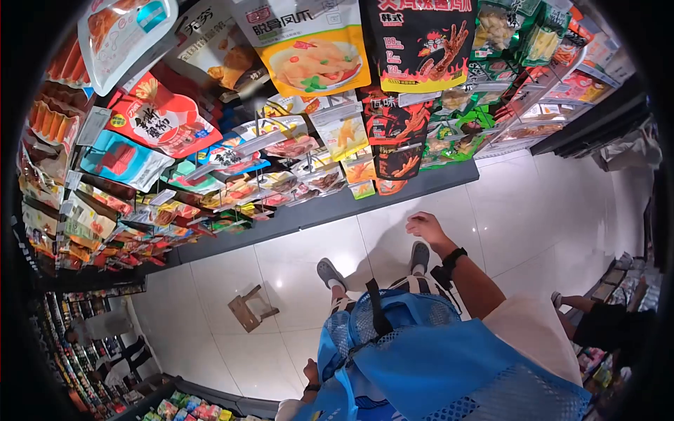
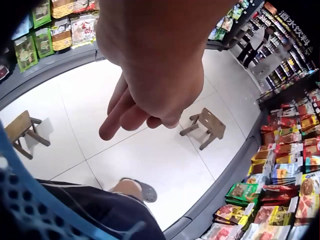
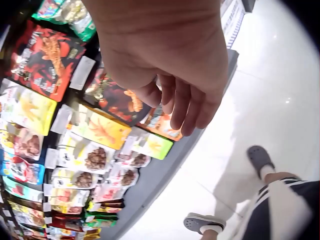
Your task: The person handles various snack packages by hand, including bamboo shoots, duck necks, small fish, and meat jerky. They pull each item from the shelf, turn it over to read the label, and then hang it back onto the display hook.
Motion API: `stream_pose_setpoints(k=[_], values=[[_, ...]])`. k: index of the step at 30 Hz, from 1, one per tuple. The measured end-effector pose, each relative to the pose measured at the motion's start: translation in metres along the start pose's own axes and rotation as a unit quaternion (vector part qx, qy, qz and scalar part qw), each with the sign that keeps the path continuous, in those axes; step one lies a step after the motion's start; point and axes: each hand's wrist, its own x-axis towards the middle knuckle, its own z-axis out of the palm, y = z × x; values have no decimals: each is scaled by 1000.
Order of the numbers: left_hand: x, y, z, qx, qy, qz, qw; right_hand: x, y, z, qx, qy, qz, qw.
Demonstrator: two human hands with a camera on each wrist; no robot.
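Note:
My right hand (image 1: 425, 226) hangs in front of the snack shelf, above the floor, its fingers loosely bent and holding nothing. In the right wrist view the right hand (image 3: 170, 85) overlaps a black snack pouch (image 3: 112, 97) and an orange-and-white pouch (image 3: 162, 125). Low at my left side, beside the blue mesh vest (image 1: 421, 351), hangs my left hand (image 1: 311, 370), partly hidden in the head view. Seen from its own wrist, the left hand (image 2: 155, 95) has relaxed fingers with nothing in them, and tiled floor shows beyond.
Hanging snack packets fill the shelf, among them a yellow-and-white pouch (image 1: 316, 56) and a black pouch (image 1: 421, 49). A small wooden stool (image 1: 249, 309) stands on the tiled floor (image 1: 316, 245); a second stool (image 2: 25, 130) shows in the left wrist view. Other people (image 1: 618, 326) stand nearby.

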Motion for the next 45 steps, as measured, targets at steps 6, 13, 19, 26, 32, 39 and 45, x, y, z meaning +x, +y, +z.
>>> stream_pose_setpoints(k=[6, 13, 19, 26, 32, 39, 45], values=[[174, 132, -101, -426, -22, -34, 904, 2, -82, 134, -31, 68, -141, 987], [312, 200, -208, -264, -150, 139, 943, -62, -206, 265, -10, 28, -274, 961], [333, 218, -210, -275, -182, 125, 936, -75, -248, 287, -33, 37, -322, 945], [301, 127, -203, -90, -155, -17, 984, -37, -320, 239, -159, 322, -508, 783], [314, 82, -223, -56, -152, -66, 985, -14, -355, 241, -127, 311, -552, 763], [364, 142, -224, -200, -162, -52, 965, 11, -368, 223, 54, 346, -512, 784], [396, 227, -191, -68, -195, 90, 974, -11, -362, 221, 12, 167, -451, 877]])
